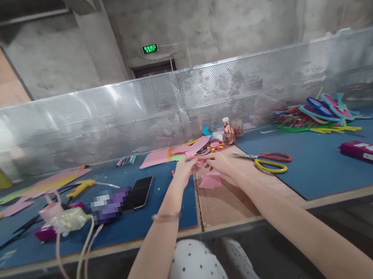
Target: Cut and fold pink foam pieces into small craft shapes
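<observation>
Above the bare wooden strip at mid-table, my left hand (pixel 185 168) and my right hand (pixel 216 160) meet with bent fingers. Between them is a small piece of pink paper (pixel 198 162), partly hidden by the fingers; both hands are closed on it. Just below lies another pink paper piece (pixel 211 181) on the wood. Scissors (pixel 269 161) with one red and one yellow handle rest right of my right hand, blades toward it. Behind the hands are pink paper sheets (pixel 155 158) and a small pile of colourful flower-like pieces (pixel 215 146).
A dark phone (pixel 140 192) and a purple bag (pixel 111 205) lie left, with a yellow glue gun (pixel 80 189) and cables. A bottle (pixel 228 132) stands behind. On the right are a bundle of pipe cleaners (pixel 291 121) and a magenta box (pixel 371 152). A perforated metal screen (pixel 114 118) closes the back.
</observation>
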`<state>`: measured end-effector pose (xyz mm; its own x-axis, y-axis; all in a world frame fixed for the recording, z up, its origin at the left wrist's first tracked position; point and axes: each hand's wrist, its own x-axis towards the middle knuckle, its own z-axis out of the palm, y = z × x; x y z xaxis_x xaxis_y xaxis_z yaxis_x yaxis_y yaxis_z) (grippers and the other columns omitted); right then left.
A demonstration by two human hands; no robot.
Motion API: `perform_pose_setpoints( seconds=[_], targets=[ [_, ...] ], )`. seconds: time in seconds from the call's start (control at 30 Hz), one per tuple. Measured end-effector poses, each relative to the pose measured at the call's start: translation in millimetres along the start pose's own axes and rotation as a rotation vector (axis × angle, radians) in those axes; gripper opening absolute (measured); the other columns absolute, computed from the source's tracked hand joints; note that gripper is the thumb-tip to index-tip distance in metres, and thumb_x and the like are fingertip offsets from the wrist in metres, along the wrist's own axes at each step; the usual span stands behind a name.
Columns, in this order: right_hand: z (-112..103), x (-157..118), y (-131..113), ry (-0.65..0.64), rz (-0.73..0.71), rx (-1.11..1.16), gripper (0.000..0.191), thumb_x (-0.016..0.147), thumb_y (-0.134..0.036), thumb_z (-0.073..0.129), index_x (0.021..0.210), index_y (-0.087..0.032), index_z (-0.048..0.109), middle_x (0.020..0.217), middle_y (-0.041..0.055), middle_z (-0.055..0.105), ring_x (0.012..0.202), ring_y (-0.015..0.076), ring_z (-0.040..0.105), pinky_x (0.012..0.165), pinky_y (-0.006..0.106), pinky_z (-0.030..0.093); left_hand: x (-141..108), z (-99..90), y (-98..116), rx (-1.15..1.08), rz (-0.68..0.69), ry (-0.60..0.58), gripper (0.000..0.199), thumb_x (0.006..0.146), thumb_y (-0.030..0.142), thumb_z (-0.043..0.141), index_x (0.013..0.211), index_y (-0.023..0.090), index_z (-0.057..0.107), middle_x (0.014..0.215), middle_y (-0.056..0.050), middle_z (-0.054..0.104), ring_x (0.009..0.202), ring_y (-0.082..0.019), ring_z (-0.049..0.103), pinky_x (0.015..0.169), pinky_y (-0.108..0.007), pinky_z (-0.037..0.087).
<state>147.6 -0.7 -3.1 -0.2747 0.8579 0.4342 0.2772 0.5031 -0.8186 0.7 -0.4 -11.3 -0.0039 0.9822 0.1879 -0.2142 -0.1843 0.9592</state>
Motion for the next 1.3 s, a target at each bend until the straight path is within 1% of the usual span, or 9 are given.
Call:
perform_pose_setpoints(
  seconds=[0.1, 0.2, 0.3, 0.4, 0.5, 0.7, 0.87, 1.1, 1.3],
  targets=[
    [0, 0, -5, 0.009, 0.021, -0.040, 0.035, 0.075, -0.012, 0.042, 0.099, -0.015, 0.066, 0.079, 0.0047, 0.067, 0.054, 0.0081, 0.054, 0.049, 0.018, 0.045, -1, 0.4, 0, 0.039, 0.029, -0.014, 0.018, 0.069, 0.016, 0.061, 0.085, 0.012, 0.053, 0.065, -0.004, 0.061, 0.057, -0.011, 0.059, 0.063, -0.027, 0.049],
    [0, 0, -9, -0.036, -0.026, -0.021, 0.029, 0.076, -0.021, 0.050, 0.099, -0.015, 0.065, 0.086, 0.0059, 0.066, 0.062, 0.0098, 0.056, 0.052, 0.019, 0.045, -3, 1.6, 1, 0.066, 0.070, -0.032, 0.018, 0.070, 0.015, 0.060, 0.086, 0.012, 0.053, 0.065, -0.003, 0.060, 0.056, -0.010, 0.058, 0.062, -0.027, 0.049],
    [-2, 1, -10, -0.081, -0.040, 0.009, 0.031, 0.074, -0.030, 0.057, 0.100, -0.016, 0.065, 0.085, 0.0054, 0.066, 0.064, 0.0102, 0.056, 0.053, 0.019, 0.044, -4, 2.9, 2, 0.076, 0.108, -0.031, 0.022, 0.067, 0.014, 0.062, 0.088, 0.012, 0.054, 0.071, -0.004, 0.061, 0.060, -0.011, 0.058, 0.065, -0.028, 0.049],
    [-4, 4, -6, -0.062, -0.009, 0.032, 0.032, 0.071, -0.034, 0.060, 0.097, -0.017, 0.066, 0.087, 0.0055, 0.066, 0.066, 0.0107, 0.056, 0.053, 0.019, 0.043, -4, 3.0, 1, 0.053, 0.137, -0.036, 0.024, 0.066, 0.012, 0.062, 0.089, 0.012, 0.055, 0.075, -0.005, 0.061, 0.065, -0.012, 0.059, 0.068, -0.030, 0.050],
    [-5, 7, 0, -0.053, 0.003, 0.096, 0.031, 0.071, -0.035, 0.059, 0.096, -0.017, 0.066, 0.092, 0.0065, 0.066, 0.074, 0.0124, 0.058, 0.057, 0.020, 0.045, -2, 1.8, 1, -0.005, 0.137, -0.052, 0.022, 0.067, 0.011, 0.062, 0.088, 0.011, 0.055, 0.074, -0.005, 0.061, 0.066, -0.012, 0.059, 0.069, -0.031, 0.051],
    [-5, 8, 5, -0.118, 0.084, 0.231, 0.034, 0.068, -0.038, 0.061, 0.095, -0.018, 0.066, 0.101, 0.0076, 0.064, 0.085, 0.0140, 0.058, 0.064, 0.022, 0.045, -2, 0.8, 3, -0.051, 0.100, -0.051, 0.024, 0.066, 0.015, 0.065, 0.088, 0.011, 0.056, 0.070, -0.005, 0.061, 0.066, -0.013, 0.060, 0.070, -0.034, 0.051],
    [-5, 6, 4, -0.144, 0.121, 0.377, 0.035, 0.065, -0.039, 0.064, 0.092, -0.017, 0.065, 0.101, 0.0085, 0.063, 0.083, 0.0132, 0.058, 0.065, 0.022, 0.044, -3, 2.2, 5, -0.043, 0.099, -0.074, 0.017, 0.066, 0.020, 0.065, 0.077, 0.011, 0.057, 0.072, -0.005, 0.060, 0.066, -0.013, 0.059, 0.069, -0.031, 0.051],
    [-5, 3, 1, -0.116, 0.116, 0.286, 0.037, 0.065, -0.038, 0.064, 0.095, -0.018, 0.065, 0.101, 0.0084, 0.064, 0.084, 0.0144, 0.058, 0.068, 0.024, 0.045, -5, 1.9, 6, 0.085, 0.109, -0.037, 0.022, 0.065, 0.029, 0.066, 0.075, 0.014, 0.054, 0.066, -0.002, 0.056, 0.062, -0.012, 0.057, 0.060, -0.027, 0.051],
    [-3, 1, -2, -0.098, 0.079, 0.169, 0.034, 0.069, -0.039, 0.061, 0.095, -0.017, 0.066, 0.093, 0.0062, 0.065, 0.079, 0.0137, 0.058, 0.063, 0.023, 0.046, -8, 2.2, 5, 0.153, 0.149, -0.068, 0.024, 0.065, 0.031, 0.066, 0.080, 0.015, 0.058, 0.074, -0.004, 0.060, 0.065, -0.013, 0.058, 0.060, -0.026, 0.050]
  ],
)
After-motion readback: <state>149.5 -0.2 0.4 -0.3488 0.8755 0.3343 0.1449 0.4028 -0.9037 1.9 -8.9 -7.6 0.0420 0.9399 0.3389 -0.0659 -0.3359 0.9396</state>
